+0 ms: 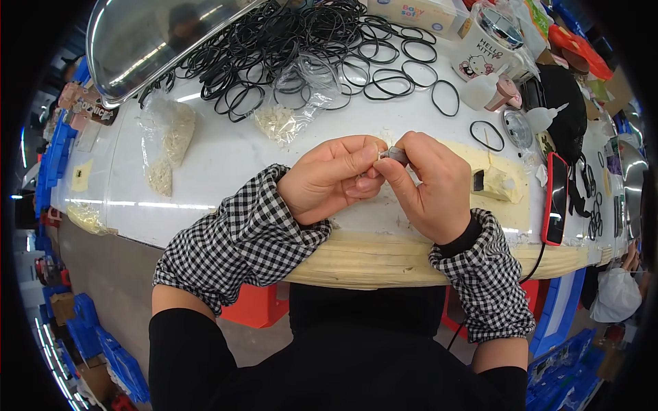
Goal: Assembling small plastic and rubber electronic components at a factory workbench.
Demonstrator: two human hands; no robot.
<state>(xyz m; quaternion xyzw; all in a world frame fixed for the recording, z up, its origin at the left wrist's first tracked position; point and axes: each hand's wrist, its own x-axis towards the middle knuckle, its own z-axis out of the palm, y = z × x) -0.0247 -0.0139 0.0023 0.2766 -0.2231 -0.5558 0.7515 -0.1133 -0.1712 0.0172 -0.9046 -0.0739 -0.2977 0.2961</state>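
Observation:
My left hand and my right hand meet above the near edge of the white table. Both pinch a small pale and grey piece between their fingertips; its exact shape is hidden by the fingers. Checked sleeve covers wrap both forearms. A pile of black elastic rings lies farther back on the table. Two clear bags of small white parts rest left of and behind my hands.
A shiny metal tray leans at the back left. A white cup, small squeeze bottles, a black cloth item and a red-cased phone crowd the right side. Blue crates stand on the floor.

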